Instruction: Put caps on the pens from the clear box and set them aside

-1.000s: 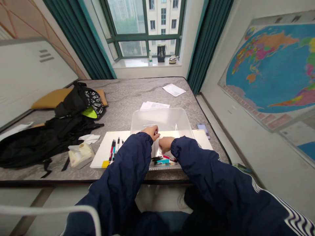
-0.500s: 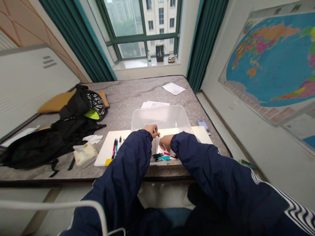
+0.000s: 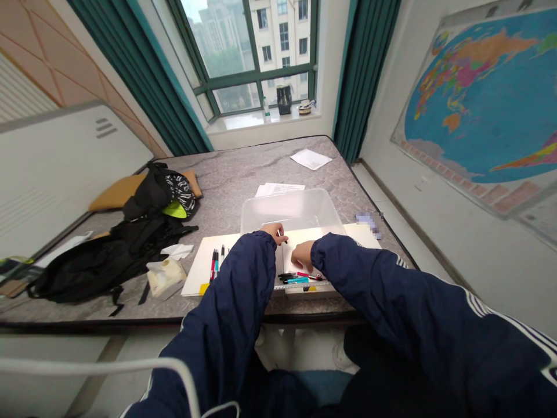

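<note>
My left hand (image 3: 274, 232) is closed around a slim pen (image 3: 282, 237) with a white barrel and a dark end, held over the near part of a clear plastic bin (image 3: 256, 209). To its right, my right hand (image 3: 303, 255) is bent at the wrist with its fingers pointing down inside the bin. Whether those fingers grip anything cannot be made out. Just below them, at the bin's near side, lie several black pens (image 3: 286, 277), teal pens (image 3: 296, 280) and a red pen (image 3: 308, 275).
A cream board (image 3: 194, 273) lies under the bin, with several pens (image 3: 214, 264) on its left. Further left are a tissue pack (image 3: 165, 280) and a black backpack (image 3: 91, 261). Paper sheets (image 3: 278, 189) lie behind the bin; another sheet (image 3: 311, 159) is farther back.
The view has shifted slightly, so everything sits a little further right and lower. My left hand still holds the pen, and my right hand stays low in the bin.
</note>
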`<state>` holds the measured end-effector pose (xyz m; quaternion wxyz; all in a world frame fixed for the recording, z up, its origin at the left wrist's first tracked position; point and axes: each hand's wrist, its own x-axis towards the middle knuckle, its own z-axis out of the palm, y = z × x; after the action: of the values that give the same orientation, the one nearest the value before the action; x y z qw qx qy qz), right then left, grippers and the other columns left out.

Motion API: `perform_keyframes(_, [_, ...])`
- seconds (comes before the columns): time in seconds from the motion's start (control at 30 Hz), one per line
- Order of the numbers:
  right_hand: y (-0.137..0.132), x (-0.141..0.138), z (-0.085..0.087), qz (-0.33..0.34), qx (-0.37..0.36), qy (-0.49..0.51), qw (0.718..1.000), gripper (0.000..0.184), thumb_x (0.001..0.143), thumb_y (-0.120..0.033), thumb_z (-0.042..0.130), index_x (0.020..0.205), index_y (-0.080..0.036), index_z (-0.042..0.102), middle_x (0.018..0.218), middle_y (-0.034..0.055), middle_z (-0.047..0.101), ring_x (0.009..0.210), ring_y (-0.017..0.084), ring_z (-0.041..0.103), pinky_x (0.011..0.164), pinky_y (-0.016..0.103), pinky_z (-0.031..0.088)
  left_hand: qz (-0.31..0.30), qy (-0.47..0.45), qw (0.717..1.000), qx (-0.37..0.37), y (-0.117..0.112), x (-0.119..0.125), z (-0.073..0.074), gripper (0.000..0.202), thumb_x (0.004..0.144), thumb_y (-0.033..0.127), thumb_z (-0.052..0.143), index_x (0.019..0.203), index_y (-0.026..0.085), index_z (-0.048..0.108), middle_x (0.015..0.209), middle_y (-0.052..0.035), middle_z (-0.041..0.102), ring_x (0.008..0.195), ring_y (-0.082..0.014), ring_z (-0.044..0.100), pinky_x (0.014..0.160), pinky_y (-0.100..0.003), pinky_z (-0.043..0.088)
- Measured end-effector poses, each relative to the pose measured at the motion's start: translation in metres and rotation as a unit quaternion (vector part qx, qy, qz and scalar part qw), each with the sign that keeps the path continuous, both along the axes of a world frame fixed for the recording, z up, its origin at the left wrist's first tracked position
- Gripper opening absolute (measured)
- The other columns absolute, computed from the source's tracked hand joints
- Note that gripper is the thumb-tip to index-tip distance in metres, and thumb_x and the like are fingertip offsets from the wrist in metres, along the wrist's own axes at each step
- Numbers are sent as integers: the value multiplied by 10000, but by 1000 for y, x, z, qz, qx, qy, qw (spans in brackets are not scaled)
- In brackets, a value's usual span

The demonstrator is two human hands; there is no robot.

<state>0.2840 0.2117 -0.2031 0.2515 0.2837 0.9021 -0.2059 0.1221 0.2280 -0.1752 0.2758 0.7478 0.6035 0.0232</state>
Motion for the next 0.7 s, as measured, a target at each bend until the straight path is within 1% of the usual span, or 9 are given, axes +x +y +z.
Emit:
perform_keyframes(0.13, [-4,-3,7,-16,-4,-6,1000,236,480,-75,765,685,-184,719,672,31,672,708,215,628,662,285,420,8,-11,1000,-3,0,0,0,193,797,347,635,856,182,555,668,1,710,498,-103,614,621,-233,487])
perform_keyframes(0.27, [-4,-2,11,-11,-23,-39,999,284,496,-110,787,768,-173,733,694,18,676,705,184,619,644,256,408,4,-22,1000,1,0,0,-1,175,795,323,633,858,177,560,666,-4,712,493,-105,613,618,-235,494])
perform_keyframes(0.4, [-2,-2,7,12,-50,-43,998,337,507,-174,802,836,-155,735,726,13,681,714,161,611,631,232,395,3,-39,999,10,-1,0,-1,156,792,312,635,825,182,554,636,5,703,485,-103,608,600,-224,489])
perform_keyframes(0.57, [-4,-5,1,17,-35,-41,998,269,486,-159,802,748,-155,742,627,9,652,679,169,615,611,235,396,6,-62,998,13,-1,0,-1,159,781,304,650,781,184,546,614,3,694,466,-105,600,568,-219,478])
perform_keyframes(0.7, [-4,-8,3,14,-19,-57,998,269,480,-177,821,739,-149,753,652,36,674,704,194,644,629,245,423,8,-79,997,5,1,-1,-4,153,774,291,648,800,184,541,657,1,707,428,-97,581,513,-211,460])
